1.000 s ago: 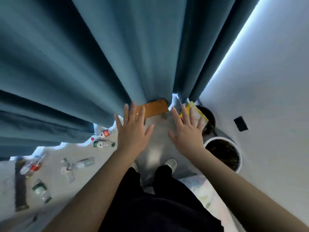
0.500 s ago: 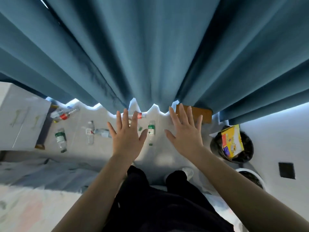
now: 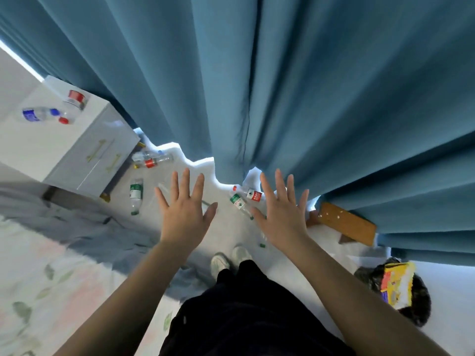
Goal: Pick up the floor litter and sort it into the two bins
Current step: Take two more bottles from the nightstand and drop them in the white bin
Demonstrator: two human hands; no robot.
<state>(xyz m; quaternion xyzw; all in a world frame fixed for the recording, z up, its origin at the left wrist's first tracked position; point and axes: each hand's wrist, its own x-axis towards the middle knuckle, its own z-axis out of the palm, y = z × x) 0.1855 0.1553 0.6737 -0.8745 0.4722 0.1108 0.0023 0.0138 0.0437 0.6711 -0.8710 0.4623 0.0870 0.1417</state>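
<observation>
A black-lined bin (image 3: pixel 422 303) sits on the floor (image 3: pixel 231 233) at near right. Left hand (image 3: pixel 183 218) and right hand (image 3: pixel 281 218) hover spread and empty: between pickups, I judge. A green-labelled bottle (image 3: pixel 240 204) lies just past the right hand, by the hem of the curtain (image 3: pixel 231 165); next calls for stooping to grip it.

A heavy teal curtain (image 3: pixel 282 86) hung in deep folds across the upper frame, its hem ending just above the pale floor (image 3: pixel 151 181). At the left stood a white cabinet (image 3: pixel 51 150) with 2 gold handles (image 3: pixel 96 149) on its front. Below it, a grey-blue sheet (image 3: pixel 90 232) lay rumpled beside a pale quilt (image 3: pixel 38 291) printed with leaves. At the right, a wooden board (image 3: pixel 347 223) lay tilted, partly under the curtain's hem.
</observation>
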